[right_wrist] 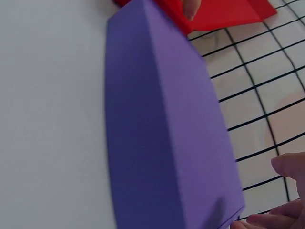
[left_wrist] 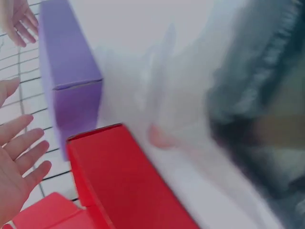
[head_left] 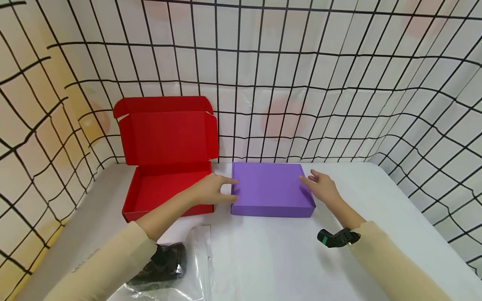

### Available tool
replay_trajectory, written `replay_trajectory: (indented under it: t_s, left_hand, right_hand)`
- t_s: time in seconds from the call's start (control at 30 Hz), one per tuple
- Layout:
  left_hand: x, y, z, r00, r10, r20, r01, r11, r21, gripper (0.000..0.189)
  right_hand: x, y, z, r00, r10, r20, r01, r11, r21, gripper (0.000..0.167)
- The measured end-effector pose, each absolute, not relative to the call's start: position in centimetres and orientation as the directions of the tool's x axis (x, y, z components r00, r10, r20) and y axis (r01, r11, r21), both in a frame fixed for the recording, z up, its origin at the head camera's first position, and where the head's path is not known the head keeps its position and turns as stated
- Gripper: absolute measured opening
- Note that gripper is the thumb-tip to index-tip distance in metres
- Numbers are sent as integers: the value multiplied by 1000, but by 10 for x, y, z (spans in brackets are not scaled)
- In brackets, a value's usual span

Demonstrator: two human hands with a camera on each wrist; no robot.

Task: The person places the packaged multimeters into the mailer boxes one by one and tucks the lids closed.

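Note:
A closed purple box [head_left: 269, 186] lies flat on the white table between the two hands. My left hand [head_left: 212, 189] is at its left edge, thumb and fingers spread; the left wrist view shows the fingers [left_wrist: 23, 143] extended with nothing in them. At the box's right edge is my right hand [head_left: 323, 187], fingers loosely bent; whether it touches the box I cannot tell. An empty red box [head_left: 165, 179] stands beside the purple one on the left, its lid [head_left: 167, 136] raised against the grid. The left forearm passes in front of part of it.
A clear plastic bag [head_left: 199, 259] with a dark item [head_left: 169, 261] inside lies at the front left, partly under the left sleeve. Black wire grid [head_left: 256, 83] encloses the table [head_left: 271, 259] at the back and sides. A black band [head_left: 339, 238] is on the right wrist.

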State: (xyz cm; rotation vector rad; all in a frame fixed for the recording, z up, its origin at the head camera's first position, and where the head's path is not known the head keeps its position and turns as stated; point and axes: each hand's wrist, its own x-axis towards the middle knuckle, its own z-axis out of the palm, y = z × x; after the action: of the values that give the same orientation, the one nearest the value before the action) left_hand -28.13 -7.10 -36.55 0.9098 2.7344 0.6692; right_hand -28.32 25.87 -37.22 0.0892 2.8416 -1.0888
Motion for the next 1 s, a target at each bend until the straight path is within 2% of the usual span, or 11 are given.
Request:
replay_trajectory:
  t_s: [0.17, 0.3, 0.43, 0.73, 1.0]
  left_hand:
    - [-282, -73, -354, -788, 615, -15, 539, 702, 466, 52]
    - [-279, -78, -354, -783, 621, -37, 542, 710, 450, 52]
    - [-274, -89, -357, -787, 614, -57, 529, 720, 449, 49]
    - [-260, -121, -358, -780, 626, -9, 567, 712, 415, 40]
    - [-236, -154, -364, -823, 568, -20, 496, 735, 463, 42]
  right_hand:
    - [-285, 252, -358, -990, -17, -137, 93, 647, -757, 72]
    - [-286, 238, -356, -989, -75, -125, 51, 626, -778, 68]
    - [-289, 216, -358, -987, -128, -102, 2, 616, -788, 59]
    - [-295, 142, -362, -968, -252, 12, -174, 632, -756, 46]
    - [-290, 86, -367, -938, -347, 2, -227, 608, -761, 39]
